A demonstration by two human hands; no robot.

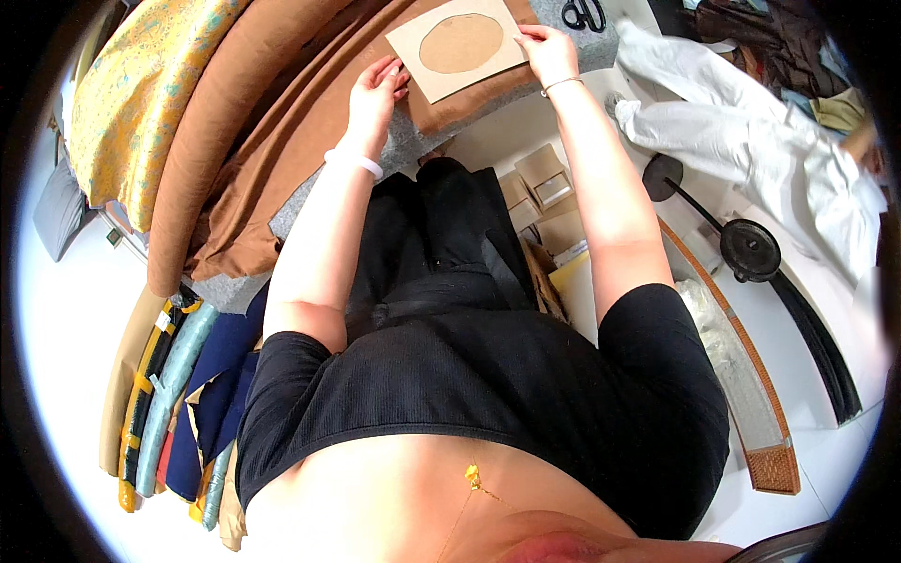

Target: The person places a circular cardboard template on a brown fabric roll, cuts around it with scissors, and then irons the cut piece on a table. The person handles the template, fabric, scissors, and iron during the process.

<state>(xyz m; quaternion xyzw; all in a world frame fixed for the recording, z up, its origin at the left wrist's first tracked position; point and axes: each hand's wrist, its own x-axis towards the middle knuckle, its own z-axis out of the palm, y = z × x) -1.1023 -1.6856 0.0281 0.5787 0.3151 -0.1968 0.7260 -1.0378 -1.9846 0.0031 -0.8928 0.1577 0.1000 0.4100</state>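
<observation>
Aligning the card (450,83), seemingly: right hand (551,54) pinches its right edge; left hand (375,92), fingers bent opposite, grip unclear. Next probably needs steadying over brown fabric (450,115).

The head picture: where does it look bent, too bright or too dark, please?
In the head view, the corners fall to black, the white floor at left is washed out, and the long brown roll looks bowed, probably by the lens; the cardboard sheet shows clearly.

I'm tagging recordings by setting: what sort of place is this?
Probably a sewing or fabric workroom: brown cloth lies spread out, a yellow patterned fabric is at the left, and black scissors lie at the top.
</observation>
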